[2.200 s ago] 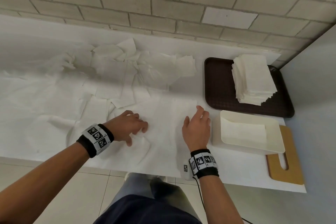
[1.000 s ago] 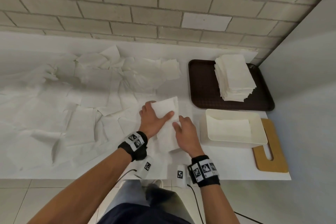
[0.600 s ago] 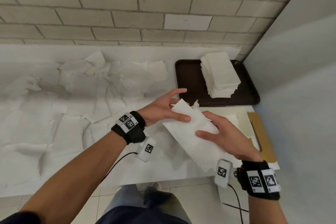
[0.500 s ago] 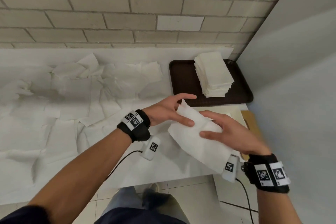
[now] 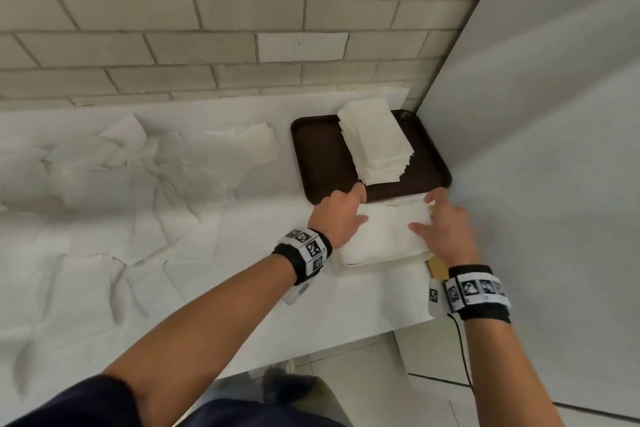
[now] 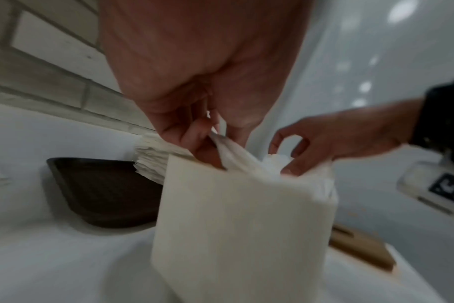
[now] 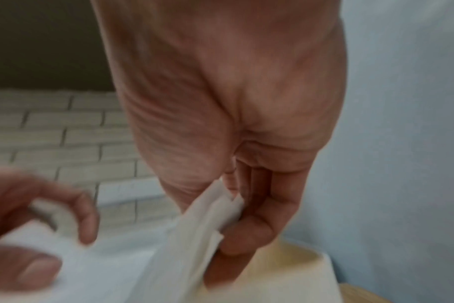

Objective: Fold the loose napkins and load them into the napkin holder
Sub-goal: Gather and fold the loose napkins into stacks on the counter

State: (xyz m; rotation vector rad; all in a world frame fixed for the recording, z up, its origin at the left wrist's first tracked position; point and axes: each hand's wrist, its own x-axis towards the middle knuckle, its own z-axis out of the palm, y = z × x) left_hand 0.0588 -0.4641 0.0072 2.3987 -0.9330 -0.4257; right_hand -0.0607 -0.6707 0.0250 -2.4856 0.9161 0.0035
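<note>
Both hands [image 5: 341,215] [image 5: 445,229] in pinching grip

At your twelve o'clock the brown tray [image 5: 322,163] with its stack of folded napkins [image 5: 375,146] sat just behind the napkin holder [image 5: 377,258], blocking any reach straight ahead. The grey side wall [image 5: 554,149] closed off your three o'clock, close beside the holder, with the wooden board [image 5: 437,269] wedged between. Your left hand [image 5: 341,217] and right hand [image 5: 446,230] filled the holder's mouth along with the folded napkin [image 5: 391,225]. Loose napkins [image 5: 156,177] littered your nine to eleven o'clock. The table [image 5: 346,315] at six o'clock looked passable, though blur hid detail.
</note>
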